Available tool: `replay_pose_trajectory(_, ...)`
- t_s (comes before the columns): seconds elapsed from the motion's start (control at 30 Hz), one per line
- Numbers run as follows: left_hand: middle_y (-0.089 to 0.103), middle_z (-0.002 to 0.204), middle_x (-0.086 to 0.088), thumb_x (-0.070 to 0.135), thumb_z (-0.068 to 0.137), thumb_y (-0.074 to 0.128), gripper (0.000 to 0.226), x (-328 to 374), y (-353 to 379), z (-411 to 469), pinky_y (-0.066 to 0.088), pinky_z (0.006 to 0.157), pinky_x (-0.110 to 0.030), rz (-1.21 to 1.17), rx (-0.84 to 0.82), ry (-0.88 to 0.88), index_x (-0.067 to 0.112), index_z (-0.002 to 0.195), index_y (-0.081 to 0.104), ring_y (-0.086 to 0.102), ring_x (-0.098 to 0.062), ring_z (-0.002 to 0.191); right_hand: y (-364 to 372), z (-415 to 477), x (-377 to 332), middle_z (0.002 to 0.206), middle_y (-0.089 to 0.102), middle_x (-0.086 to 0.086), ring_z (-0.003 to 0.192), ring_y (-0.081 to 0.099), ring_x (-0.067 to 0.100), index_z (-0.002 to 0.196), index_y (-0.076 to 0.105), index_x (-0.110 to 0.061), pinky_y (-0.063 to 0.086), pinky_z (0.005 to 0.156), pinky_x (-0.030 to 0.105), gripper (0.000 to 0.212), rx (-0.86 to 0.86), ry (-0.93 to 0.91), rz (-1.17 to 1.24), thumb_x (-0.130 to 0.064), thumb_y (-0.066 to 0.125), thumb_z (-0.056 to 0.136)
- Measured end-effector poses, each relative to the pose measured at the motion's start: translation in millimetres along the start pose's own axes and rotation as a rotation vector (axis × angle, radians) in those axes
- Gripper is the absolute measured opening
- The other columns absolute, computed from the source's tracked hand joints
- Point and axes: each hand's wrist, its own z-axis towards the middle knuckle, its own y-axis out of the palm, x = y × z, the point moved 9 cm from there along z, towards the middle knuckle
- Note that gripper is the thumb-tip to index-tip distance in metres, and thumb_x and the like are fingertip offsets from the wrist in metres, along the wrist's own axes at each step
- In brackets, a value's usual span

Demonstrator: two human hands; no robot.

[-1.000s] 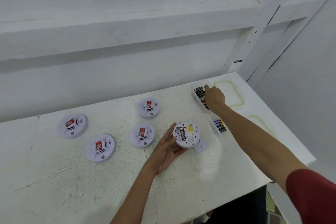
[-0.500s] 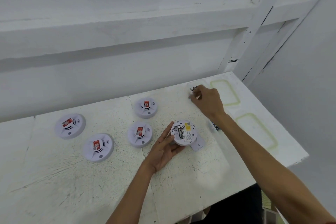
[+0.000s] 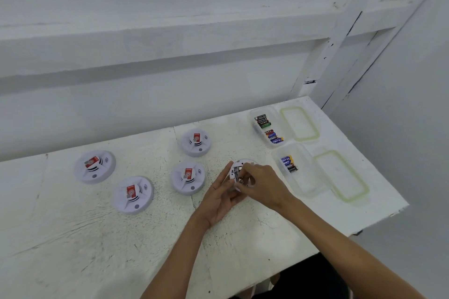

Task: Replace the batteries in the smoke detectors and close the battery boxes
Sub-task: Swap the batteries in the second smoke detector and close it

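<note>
White table [image 3: 73, 238], right side: we are holding upturned smoke detector [image 3: 235, 169] in left hand [image 3: 218, 199], fingers curled round rim. Right hand [image 3: 263, 185], back from far tub [image 3: 251, 116], is pinching battery [image 3: 240, 180] over open compartment; fitting is likely starting.

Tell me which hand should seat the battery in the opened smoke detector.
Right. The right hand pinches a battery directly over the opened smoke detector, while the left hand is occupied holding that detector from its left side.
</note>
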Motion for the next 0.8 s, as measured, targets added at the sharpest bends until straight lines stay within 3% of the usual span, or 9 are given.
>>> replay_pose_trajectory(0.13, 0.053, 0.153, -0.010, 0.009, 0.106, 0.045, 0.055, 0.1, 0.2, 0.1, 0.038, 0.118, -0.054, -0.004, -0.001, 0.000, 0.029, 0.156, 0.038, 0.051, -0.037, 0.139, 3.9, -4.9, 5.8, 0.083, 0.056, -0.019, 0.083, 0.049, -0.001, 0.092, 0.067, -0.024, 0.039, 0.072, 0.017, 0.015, -0.029, 0.035, 0.006, -0.036, 0.074, 0.086)
replay_pose_trajectory(0.23, 0.051, 0.154, -0.012, 0.008, 0.106, 0.046, 0.055, 0.5, 1.2, -1.1, 0.042, 0.114, -0.054, -0.017, -0.015, 0.004, 0.028, 0.156, 0.039, 0.051, -0.039, 0.139, 1.8, -4.3, 14.8, 0.107, 0.052, -0.014, 0.104, 0.041, 0.008, 0.092, 0.070, -0.032, 0.040, 0.086, 0.023, 0.023, -0.002, 0.070, -0.003, -0.045, 0.080, 0.076)
replay_pose_trajectory(0.33, 0.052, 0.153, -0.013, 0.007, 0.104, 0.047, 0.055, 0.7, 2.0, -1.7, 0.044, 0.113, -0.054, -0.002, -0.026, -0.003, 0.026, 0.156, 0.040, 0.051, -0.039, 0.139, 2.4, -2.4, 34.6, 0.126, 0.044, -0.010, 0.117, 0.037, 0.013, 0.092, 0.066, -0.036, 0.039, 0.094, 0.032, 0.041, 0.004, 0.256, 0.099, -0.048, 0.089, 0.061)
replay_pose_trajectory(0.47, 0.056, 0.150, -0.013, 0.005, 0.105, 0.046, 0.054, -0.6, 4.1, -0.7, 0.049, 0.109, -0.052, 0.023, -0.041, -0.014, 0.024, 0.155, 0.040, 0.054, -0.039, 0.137, 10.2, -1.9, 55.4, 0.116, 0.058, -0.006, 0.105, 0.060, 0.015, 0.114, 0.053, -0.030, 0.056, 0.084, 0.033, 0.078, 0.001, 0.437, 0.333, -0.037, 0.097, 0.051)
replay_pose_trajectory(0.53, 0.055, 0.150, -0.014, 0.004, 0.105, 0.045, 0.054, -1.1, 3.4, -0.7, 0.047, 0.111, -0.053, 0.024, -0.046, -0.016, 0.024, 0.155, 0.040, 0.053, -0.039, 0.137, 14.9, -2.0, 58.9, 0.119, 0.060, -0.007, 0.105, 0.062, 0.013, 0.126, 0.051, -0.030, 0.057, 0.088, 0.033, 0.089, -0.017, 0.473, 0.377, -0.034, 0.098, 0.052)
replay_pose_trajectory(0.8, 0.052, 0.153, -0.014, 0.002, 0.105, 0.046, 0.055, -1.5, 4.3, -1.6, 0.040, 0.115, -0.057, 0.048, -0.072, -0.031, 0.025, 0.155, 0.042, 0.051, -0.041, 0.139, 20.8, -2.7, 68.3, 0.108, 0.070, -0.011, 0.100, 0.067, 0.008, 0.116, 0.061, -0.035, 0.059, 0.085, 0.034, 0.074, 0.001, 0.497, 0.425, -0.048, 0.095, 0.051)
